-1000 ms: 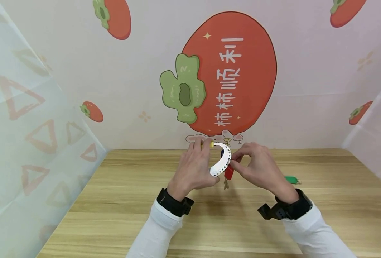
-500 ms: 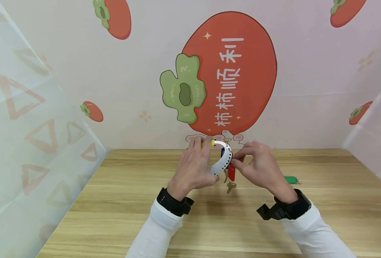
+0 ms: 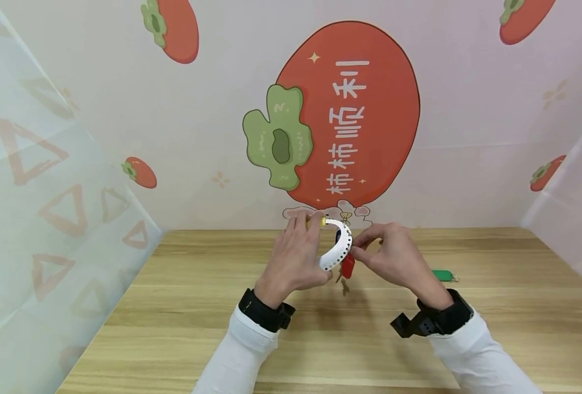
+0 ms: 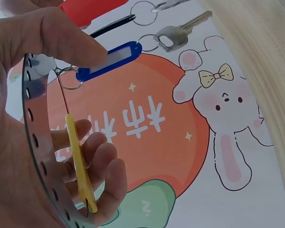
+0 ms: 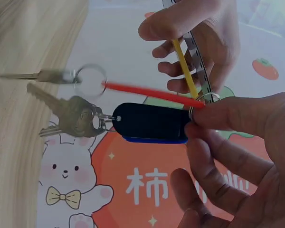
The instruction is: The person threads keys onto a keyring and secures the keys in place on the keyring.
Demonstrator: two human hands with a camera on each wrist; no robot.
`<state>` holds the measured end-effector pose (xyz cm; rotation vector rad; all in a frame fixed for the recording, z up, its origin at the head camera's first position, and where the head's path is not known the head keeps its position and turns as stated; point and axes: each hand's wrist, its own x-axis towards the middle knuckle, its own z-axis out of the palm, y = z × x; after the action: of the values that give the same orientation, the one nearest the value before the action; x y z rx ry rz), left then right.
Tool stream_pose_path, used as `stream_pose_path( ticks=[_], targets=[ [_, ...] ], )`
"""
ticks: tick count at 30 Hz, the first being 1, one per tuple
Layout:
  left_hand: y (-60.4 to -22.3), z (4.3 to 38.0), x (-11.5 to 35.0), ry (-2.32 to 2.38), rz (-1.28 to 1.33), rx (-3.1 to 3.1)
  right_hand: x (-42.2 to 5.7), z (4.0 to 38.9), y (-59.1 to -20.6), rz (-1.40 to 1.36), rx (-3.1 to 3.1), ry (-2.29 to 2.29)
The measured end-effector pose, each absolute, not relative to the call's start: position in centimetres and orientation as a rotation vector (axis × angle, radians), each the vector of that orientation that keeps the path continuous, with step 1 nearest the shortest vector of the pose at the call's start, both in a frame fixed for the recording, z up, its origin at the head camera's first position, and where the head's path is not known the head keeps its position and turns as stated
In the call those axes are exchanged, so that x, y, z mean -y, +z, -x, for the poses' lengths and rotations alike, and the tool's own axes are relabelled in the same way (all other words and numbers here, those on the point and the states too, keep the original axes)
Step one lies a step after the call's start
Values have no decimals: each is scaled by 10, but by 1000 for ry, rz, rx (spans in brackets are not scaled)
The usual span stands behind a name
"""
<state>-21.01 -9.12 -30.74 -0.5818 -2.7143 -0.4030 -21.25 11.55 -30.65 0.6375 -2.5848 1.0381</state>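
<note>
My left hand (image 3: 296,251) grips a curved pale strip (image 3: 341,249) with a row of small holes along it. A yellow key tag (image 4: 80,161), seen edge-on in the left wrist view, lies beside the left fingers at the strip. My right hand (image 3: 396,257) pinches a small metal ring at the strip's right side, by the end of a red key tag (image 3: 348,266). A black tag (image 5: 152,121) and a blue tag (image 4: 109,61) hang close by, with metal keys (image 5: 73,114) on rings at their far ends. Fingertips partly hide the pinched ring.
A green key tag (image 3: 442,276) lies on the wooden table (image 3: 212,328), partly behind the right wrist. Behind the table stands a pale backdrop (image 3: 212,126) printed with a large persimmon and a rabbit. Both wrists wear black camera bands (image 3: 266,309).
The red tag and its key swing under the strip, first rightward, then back left. Both hands keep nearly the same place and hold; the head view shifts slightly.
</note>
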Motion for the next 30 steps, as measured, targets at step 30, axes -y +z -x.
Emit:
stream_pose_path(
  ticks=[30],
  targets=[
    [-306,209,93,-435,578,2706,-113,214,-311,-662,2513,1107]
  ],
)
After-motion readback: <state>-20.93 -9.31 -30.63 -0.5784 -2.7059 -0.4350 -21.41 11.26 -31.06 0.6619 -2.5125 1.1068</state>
